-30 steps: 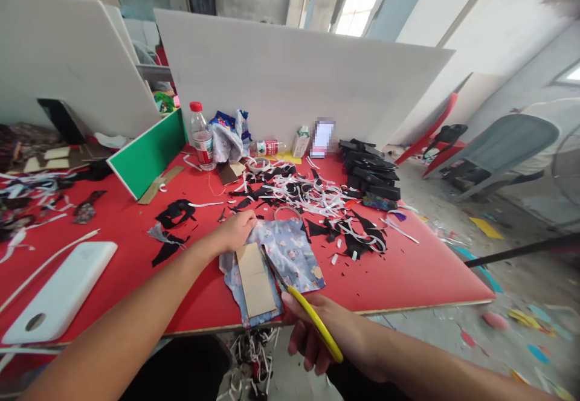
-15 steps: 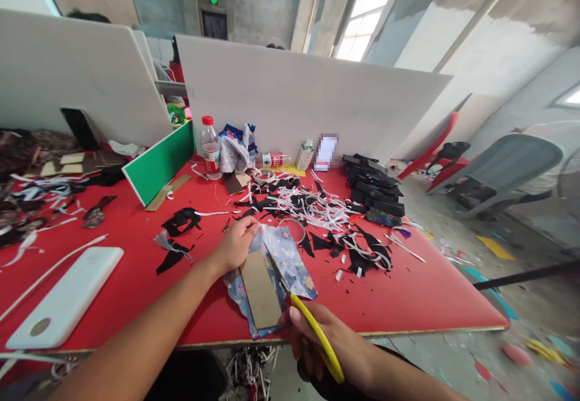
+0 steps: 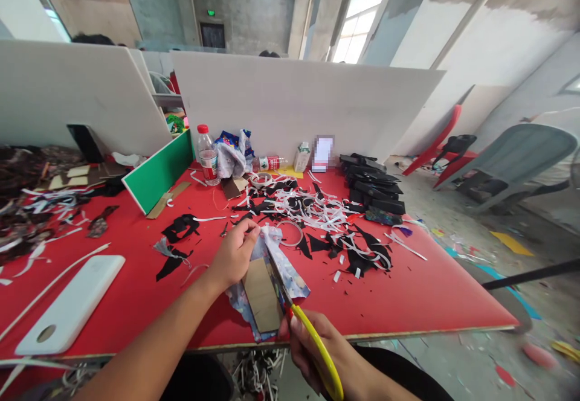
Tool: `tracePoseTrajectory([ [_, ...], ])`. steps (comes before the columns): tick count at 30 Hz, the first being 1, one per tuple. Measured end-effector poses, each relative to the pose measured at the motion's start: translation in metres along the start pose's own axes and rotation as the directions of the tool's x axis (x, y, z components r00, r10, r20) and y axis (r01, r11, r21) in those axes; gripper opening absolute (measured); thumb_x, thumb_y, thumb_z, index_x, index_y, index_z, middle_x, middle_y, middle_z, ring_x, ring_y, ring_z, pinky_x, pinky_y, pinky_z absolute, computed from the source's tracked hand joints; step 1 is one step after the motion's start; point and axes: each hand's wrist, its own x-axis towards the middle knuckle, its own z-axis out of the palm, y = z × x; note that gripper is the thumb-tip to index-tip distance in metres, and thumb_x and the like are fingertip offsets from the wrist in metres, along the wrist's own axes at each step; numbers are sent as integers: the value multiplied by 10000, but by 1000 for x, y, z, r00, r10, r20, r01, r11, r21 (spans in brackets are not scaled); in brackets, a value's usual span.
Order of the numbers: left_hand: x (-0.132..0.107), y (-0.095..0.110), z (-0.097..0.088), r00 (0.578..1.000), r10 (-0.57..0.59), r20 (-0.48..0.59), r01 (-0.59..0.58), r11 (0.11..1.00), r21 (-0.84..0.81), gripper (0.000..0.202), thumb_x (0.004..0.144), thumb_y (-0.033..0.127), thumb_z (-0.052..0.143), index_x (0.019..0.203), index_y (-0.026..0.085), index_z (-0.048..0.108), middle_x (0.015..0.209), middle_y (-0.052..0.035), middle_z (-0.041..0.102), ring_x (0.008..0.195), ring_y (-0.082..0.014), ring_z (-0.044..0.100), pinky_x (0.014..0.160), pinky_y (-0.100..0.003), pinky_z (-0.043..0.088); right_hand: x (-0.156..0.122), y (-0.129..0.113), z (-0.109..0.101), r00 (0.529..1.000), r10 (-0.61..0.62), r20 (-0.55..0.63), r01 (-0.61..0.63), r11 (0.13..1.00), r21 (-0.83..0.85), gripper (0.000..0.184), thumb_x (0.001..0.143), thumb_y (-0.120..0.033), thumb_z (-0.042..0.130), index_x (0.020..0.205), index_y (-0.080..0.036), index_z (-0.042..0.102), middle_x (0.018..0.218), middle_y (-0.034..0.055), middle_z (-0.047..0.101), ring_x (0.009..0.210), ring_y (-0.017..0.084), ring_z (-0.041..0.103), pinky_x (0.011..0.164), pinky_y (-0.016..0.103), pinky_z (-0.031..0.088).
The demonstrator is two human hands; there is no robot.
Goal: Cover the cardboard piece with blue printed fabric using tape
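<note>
My right hand [image 3: 319, 349] is closed round the yellow handles of a pair of scissors [image 3: 315, 340], low at the table's front edge. The blades point away from me and lie in a piece of blue floral fabric [image 3: 290, 268], along the right side of a tan cardboard rectangle [image 3: 263, 295] resting on it. At the fabric's far edge my left hand [image 3: 238, 250] pinches the cloth between thumb and fingers. Part of the fabric lies under the cardboard and my left hand.
White strips and black scraps [image 3: 312, 205] cover the red table [image 3: 435, 295] beyond the fabric. A stack of black pieces [image 3: 374, 186] lies at right. A bottle [image 3: 207, 156], a green board [image 3: 158, 171] and a white power bank [image 3: 72, 304] are to the left.
The scissors have cut further into the fabric beside the cardboard, and the cloth to the right of the blades has folded and shifted. The left hand keeps its pinch.
</note>
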Motion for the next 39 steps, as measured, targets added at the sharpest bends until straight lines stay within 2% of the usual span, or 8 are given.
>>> tracePoseTrajectory([
  [5, -2, 1, 3, 999, -39, -38, 39, 999, 1, 385, 966, 572, 523, 841, 212, 573, 618, 68, 407, 530, -123, 349, 509, -250, 283, 1, 4, -2, 1000, -14, -9, 14, 1000, -6, 851, 688, -1001, 555, 923, -183, 563, 488, -91, 474, 357, 46, 348, 361, 187, 236],
  [13, -7, -6, 18, 977, -38, -208, 57, 995, 85, 335, 1001, 498, 505, 841, 216, 588, 642, 43, 472, 585, -155, 420, 567, -279, 300, 4, 3, -8, 999, -4, 52, 4, 1000, -2, 793, 726, -963, 578, 931, -198, 534, 528, -89, 492, 377, 59, 385, 391, 202, 254],
  [16, -11, -1, 22, 982, -14, -191, 30, 996, 79, 339, 1021, 494, 480, 861, 218, 593, 646, 49, 455, 581, -153, 409, 570, -281, 308, -2, -5, -10, 996, -30, 81, 30, 1000, -8, 752, 753, -938, 595, 912, -208, 510, 577, -101, 427, 449, 50, 357, 448, 196, 256],
  [20, -15, 7, 23, 987, 3, -164, 6, 998, 55, 355, 1028, 502, 472, 855, 217, 594, 666, 44, 474, 589, -148, 419, 570, -279, 322, -8, -6, -13, 995, 30, 97, -34, 999, 36, 744, 742, -920, 638, 942, -215, 513, 633, -104, 371, 501, 48, 300, 489, 196, 234],
  [27, -15, 10, 27, 964, -24, -263, 22, 1000, -11, 417, 998, 552, 509, 726, 245, 433, 616, 55, 361, 571, -149, 360, 546, -290, 277, -8, 5, -17, 990, -52, 133, 37, 993, 112, 684, 793, -871, 651, 984, -218, 582, 644, -85, 391, 522, 63, 317, 512, 219, 229],
  [31, -16, 12, 26, 981, -43, -188, 22, 993, -115, 500, 948, 643, 523, 672, 243, 404, 612, 50, 326, 563, -139, 322, 532, -282, 279, -8, -1, -17, 993, -6, 115, -6, 995, 103, 717, 760, -891, 663, 989, -215, 587, 647, -90, 368, 523, 56, 288, 514, 216, 224],
  [35, -20, 8, 28, 995, -74, -73, 57, 975, -215, 499, 889, 670, 612, 702, 219, 507, 641, 20, 469, 607, -150, 444, 570, -273, 375, -9, -5, -17, 993, -4, 116, -6, 996, 89, 770, 708, -934, 656, 990, -222, 568, 625, -99, 366, 499, 57, 283, 497, 219, 234],
  [39, -23, 3, 32, 994, -91, -52, 74, 959, -274, 490, 924, 672, 578, 773, 207, 550, 701, 11, 507, 640, -152, 467, 592, -267, 397, -9, -3, -17, 995, -20, 101, 12, 997, 80, 753, 721, -915, 670, 998, -222, 566, 605, -111, 342, 486, 57, 262, 487, 219, 229],
])
